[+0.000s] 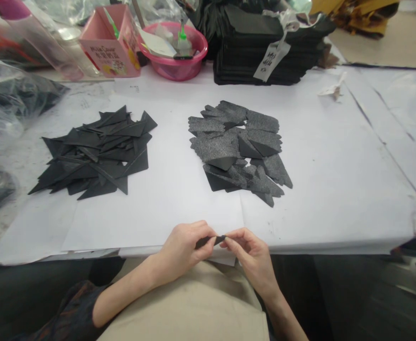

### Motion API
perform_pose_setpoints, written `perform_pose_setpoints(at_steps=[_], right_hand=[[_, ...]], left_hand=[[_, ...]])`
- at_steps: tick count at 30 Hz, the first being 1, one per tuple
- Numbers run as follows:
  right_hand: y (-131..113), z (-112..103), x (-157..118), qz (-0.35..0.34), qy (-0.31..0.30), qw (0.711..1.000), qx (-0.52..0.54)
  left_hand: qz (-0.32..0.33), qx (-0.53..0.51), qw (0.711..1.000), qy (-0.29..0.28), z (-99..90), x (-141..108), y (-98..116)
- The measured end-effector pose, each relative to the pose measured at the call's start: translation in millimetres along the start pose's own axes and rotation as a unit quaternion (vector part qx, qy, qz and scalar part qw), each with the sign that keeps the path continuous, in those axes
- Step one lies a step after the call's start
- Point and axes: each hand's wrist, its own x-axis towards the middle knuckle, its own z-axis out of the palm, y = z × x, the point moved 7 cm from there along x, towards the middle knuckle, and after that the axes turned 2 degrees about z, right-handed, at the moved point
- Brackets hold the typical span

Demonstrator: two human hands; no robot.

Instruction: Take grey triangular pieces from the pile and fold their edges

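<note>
Both of my hands pinch one small black piece (220, 239) at the front edge of the table. My left hand (188, 244) grips its left part between thumb and fingers, which hide much of it. At its right end, the thumb and forefinger of my right hand (250, 253) are closed. Beyond my hands lies a pile of grey, speckled pieces with notched ends (215, 144), some with plain black folded parts. To the left is a heap of flat black triangular pieces (97, 156).
White paper (335, 189) covers the table. Along the back stand a pink box (111, 47), a pink basin (174, 71) with a green-tipped bottle (183, 42), and a tall stack of black pieces (257, 52) with a white tag. Plastic bags (12, 94) lie at the left.
</note>
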Motion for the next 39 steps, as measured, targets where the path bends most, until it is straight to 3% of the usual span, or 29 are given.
perform_pose_setpoints(at_steps=[4,10,16,20,32,39], right_hand=[[-2,1,-1,-0.013,-0.008,1.0,-0.004],[-5,3,-2,-0.024,-0.009,1.0,0.008],[-2,3,-1,0.04,-0.006,0.994,0.098],[-3,4,0,0.049,-0.015,0.996,0.069],[-7,10,2,0.028,-0.011,0.999,0.023],[0,9,4,0.048,0.014,0.994,0.095]], left_hand=[[-0.054,-0.019,0.998,-0.005,0.1,1,-9],[-0.033,-0.101,0.994,-0.011,0.3,9,0],[-0.118,-0.211,0.97,0.002,0.6,12,-7],[-0.15,-0.256,0.955,-0.014,5.6,11,-12],[-0.167,-0.249,0.954,-0.031,7.0,11,-14],[-0.195,-0.218,0.953,-0.08,12.1,6,-30]])
